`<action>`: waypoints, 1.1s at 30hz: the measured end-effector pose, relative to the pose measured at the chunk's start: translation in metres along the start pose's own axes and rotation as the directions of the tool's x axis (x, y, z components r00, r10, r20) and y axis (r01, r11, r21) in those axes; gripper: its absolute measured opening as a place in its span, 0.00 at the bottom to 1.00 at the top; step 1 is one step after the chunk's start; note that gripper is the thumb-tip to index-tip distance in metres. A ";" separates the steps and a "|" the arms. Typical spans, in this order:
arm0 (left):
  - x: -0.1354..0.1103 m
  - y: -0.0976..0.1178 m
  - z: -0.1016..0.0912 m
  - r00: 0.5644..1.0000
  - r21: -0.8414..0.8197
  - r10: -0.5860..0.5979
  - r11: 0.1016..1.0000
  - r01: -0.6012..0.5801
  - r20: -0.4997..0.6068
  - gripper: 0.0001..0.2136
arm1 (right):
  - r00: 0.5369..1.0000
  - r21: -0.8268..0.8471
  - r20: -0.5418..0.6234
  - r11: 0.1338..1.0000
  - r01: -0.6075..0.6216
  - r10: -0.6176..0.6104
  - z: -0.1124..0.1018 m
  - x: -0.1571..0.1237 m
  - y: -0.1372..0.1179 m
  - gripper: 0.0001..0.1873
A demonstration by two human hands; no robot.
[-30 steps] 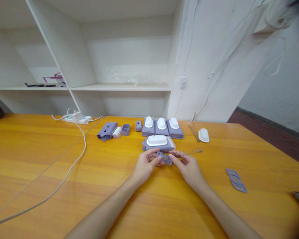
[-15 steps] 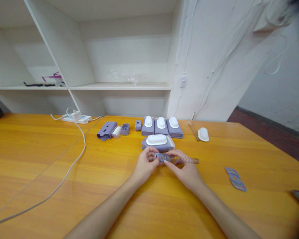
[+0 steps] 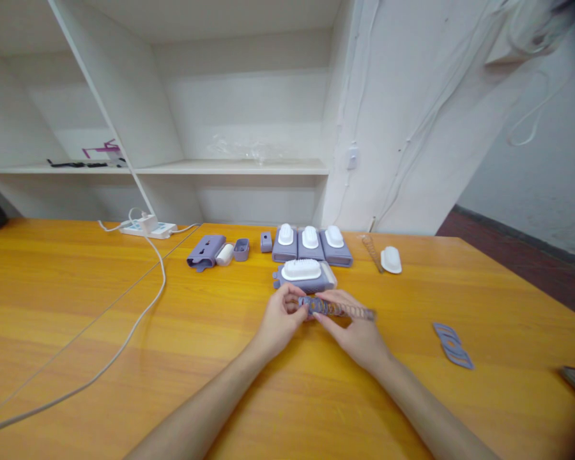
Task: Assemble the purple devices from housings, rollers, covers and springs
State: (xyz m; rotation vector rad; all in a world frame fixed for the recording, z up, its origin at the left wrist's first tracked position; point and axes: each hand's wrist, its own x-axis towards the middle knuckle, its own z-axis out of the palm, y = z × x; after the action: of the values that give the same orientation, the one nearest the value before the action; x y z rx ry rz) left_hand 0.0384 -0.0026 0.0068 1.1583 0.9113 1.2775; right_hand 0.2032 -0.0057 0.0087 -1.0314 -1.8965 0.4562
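Fingers and thumb of my left hand [image 3: 278, 321] pinch the left end of a small purple slotted plastic piece [image 3: 310, 305]. From the other side, my right hand [image 3: 359, 332] grips a metal coil spring [image 3: 354, 310] whose coils overlap the purple piece; its free end sticks out to the right, slightly blurred. Both hands are close together just above the table, near its middle. Right behind them lies a purple case with a white bristled oval top [image 3: 301, 269]. To the right, a flat purple slotted plate [image 3: 453, 345] rests on the wood.
Three purple cases with white oval tops [image 3: 310, 237] stand in a row behind. A purple housing [image 3: 206, 252], a white cylinder [image 3: 225, 254] and small purple cups [image 3: 241, 249] lie left. Another spring [image 3: 372, 253] and a white oval part [image 3: 391, 260] lie right. A cable [image 3: 144, 313] crosses the left side.
The spring has shifted left, toward my left hand, and its coils now cover more of the purple slotted piece. Both hands keep nearly the same place.
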 end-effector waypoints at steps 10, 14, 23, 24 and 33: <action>0.002 -0.009 -0.002 0.997 0.073 0.051 0.996 -0.046 -0.059 0.12 | 0.995 -0.062 -0.033 0.993 0.096 -0.098 0.002 -0.002 0.013 0.13; 0.003 -0.011 -0.001 0.995 0.086 0.061 0.995 -0.054 -0.076 0.12 | 0.994 -0.075 -0.035 0.992 0.100 -0.103 0.002 -0.003 0.008 0.14; 0.000 -0.005 -0.001 0.996 0.070 0.010 0.998 -0.004 -0.088 0.14 | 0.997 -0.019 -0.048 0.998 -0.053 0.052 0.002 0.000 0.002 0.10; 0.000 -0.005 -0.001 0.996 0.068 0.002 0.998 0.004 -0.089 0.14 | 0.997 -0.012 -0.052 0.998 -0.060 0.060 0.001 0.000 0.002 0.10; 0.001 0.002 0.000 0.999 0.017 -0.036 0.999 0.037 -0.033 0.18 | 0.977 0.002 -0.024 0.977 -0.211 0.211 0.000 0.001 0.005 0.12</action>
State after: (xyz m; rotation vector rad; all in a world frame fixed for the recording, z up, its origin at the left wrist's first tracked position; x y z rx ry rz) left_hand 0.0379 -0.0021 0.0085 1.1328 0.9657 1.2645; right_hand 0.2054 -0.0024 0.0063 -1.2397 -1.7727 0.5621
